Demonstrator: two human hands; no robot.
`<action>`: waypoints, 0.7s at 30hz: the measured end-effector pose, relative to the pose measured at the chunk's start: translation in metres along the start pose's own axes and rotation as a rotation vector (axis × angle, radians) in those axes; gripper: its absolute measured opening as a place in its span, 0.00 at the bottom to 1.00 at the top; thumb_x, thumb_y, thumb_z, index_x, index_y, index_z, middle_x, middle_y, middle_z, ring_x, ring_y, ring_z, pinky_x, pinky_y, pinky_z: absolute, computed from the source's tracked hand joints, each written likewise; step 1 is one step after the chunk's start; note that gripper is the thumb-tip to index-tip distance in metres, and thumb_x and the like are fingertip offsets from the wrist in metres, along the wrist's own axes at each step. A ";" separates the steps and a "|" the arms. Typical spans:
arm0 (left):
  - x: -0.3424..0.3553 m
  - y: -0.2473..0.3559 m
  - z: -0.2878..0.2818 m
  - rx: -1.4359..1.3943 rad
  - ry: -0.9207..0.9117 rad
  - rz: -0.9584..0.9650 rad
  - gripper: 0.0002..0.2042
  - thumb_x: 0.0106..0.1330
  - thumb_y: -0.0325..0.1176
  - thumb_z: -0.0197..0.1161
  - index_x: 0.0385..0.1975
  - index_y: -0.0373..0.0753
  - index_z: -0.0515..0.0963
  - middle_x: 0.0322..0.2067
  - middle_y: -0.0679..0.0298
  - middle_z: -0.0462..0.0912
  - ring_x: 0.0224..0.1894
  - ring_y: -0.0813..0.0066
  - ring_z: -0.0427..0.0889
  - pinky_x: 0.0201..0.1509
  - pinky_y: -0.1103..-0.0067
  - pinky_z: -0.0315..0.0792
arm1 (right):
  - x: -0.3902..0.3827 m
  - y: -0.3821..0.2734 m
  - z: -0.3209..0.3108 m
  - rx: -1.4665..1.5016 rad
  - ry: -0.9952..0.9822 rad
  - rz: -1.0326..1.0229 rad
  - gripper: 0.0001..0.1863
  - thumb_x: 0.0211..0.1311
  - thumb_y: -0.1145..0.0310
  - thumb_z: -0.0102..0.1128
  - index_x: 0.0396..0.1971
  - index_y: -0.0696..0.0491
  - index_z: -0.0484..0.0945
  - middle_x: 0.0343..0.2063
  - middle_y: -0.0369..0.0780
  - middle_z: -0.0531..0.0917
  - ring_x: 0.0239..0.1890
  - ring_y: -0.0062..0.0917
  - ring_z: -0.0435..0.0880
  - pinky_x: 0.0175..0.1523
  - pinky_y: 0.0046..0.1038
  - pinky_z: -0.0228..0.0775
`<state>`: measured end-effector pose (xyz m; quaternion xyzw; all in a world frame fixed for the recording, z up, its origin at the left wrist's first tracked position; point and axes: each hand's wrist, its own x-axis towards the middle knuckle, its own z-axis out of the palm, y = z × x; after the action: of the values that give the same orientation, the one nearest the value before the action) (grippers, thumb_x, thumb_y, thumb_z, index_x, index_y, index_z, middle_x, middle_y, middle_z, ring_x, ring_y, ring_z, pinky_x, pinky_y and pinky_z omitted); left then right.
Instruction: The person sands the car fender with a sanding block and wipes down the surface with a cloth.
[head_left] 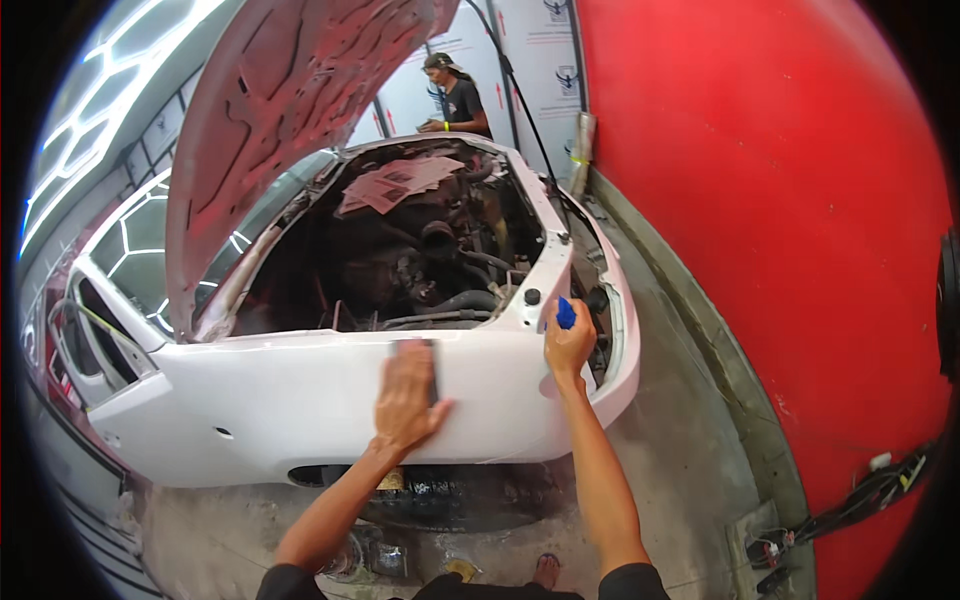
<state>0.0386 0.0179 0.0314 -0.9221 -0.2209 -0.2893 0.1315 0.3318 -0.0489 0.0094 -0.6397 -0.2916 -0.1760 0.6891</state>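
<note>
My left hand (404,400), slightly blurred, presses flat on the side of a white car fender (290,385). Under its fingers is a dark flat block (432,372), probably a sanding block, its edge showing beside them. At the fender's front end, my right hand (569,352) is closed around a small blue thing (566,313). Only its top sticks out above the fist, so its kind is unclear. A dark round cap (532,297) sits on the front panel just left of this hand.
The hood (290,120) stands raised over the engine bay (400,270), where paper sheets (398,183) lie. A tire (460,500) is below the fender. Another person (463,100) stands behind the car. A red wall (760,200) rises at right, with cables (860,500) near it.
</note>
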 end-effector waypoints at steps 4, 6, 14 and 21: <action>0.015 0.027 -0.006 0.046 0.202 -0.232 0.39 0.70 0.43 0.59 0.78 0.33 0.54 0.77 0.49 0.57 0.81 0.50 0.51 0.82 0.53 0.42 | 0.000 -0.006 0.005 0.032 0.015 -0.003 0.10 0.65 0.66 0.68 0.37 0.57 0.81 0.31 0.46 0.82 0.34 0.46 0.84 0.40 0.39 0.74; 0.036 0.060 0.017 0.072 0.095 0.003 0.37 0.70 0.41 0.59 0.77 0.35 0.56 0.77 0.52 0.59 0.81 0.53 0.53 0.82 0.54 0.44 | 0.001 0.001 0.007 0.031 -0.001 -0.011 0.10 0.65 0.66 0.68 0.37 0.57 0.82 0.31 0.46 0.83 0.34 0.46 0.84 0.40 0.39 0.74; -0.026 -0.119 -0.059 0.234 0.447 -0.732 0.32 0.78 0.37 0.50 0.77 0.29 0.52 0.77 0.47 0.56 0.81 0.47 0.48 0.82 0.54 0.37 | 0.001 -0.006 0.007 0.002 0.030 -0.016 0.09 0.67 0.68 0.65 0.34 0.59 0.79 0.28 0.47 0.81 0.30 0.42 0.82 0.38 0.39 0.72; -0.017 0.011 0.016 0.020 0.160 -0.229 0.45 0.69 0.53 0.62 0.78 0.32 0.52 0.78 0.46 0.53 0.81 0.45 0.48 0.82 0.56 0.39 | 0.009 -0.005 -0.013 -0.132 -0.040 -0.110 0.07 0.66 0.71 0.65 0.35 0.59 0.79 0.31 0.45 0.81 0.33 0.43 0.82 0.39 0.40 0.72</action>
<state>0.0385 0.0086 0.0074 -0.8634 -0.3164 -0.3729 0.1238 0.3381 -0.0607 0.0190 -0.6701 -0.3280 -0.2196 0.6286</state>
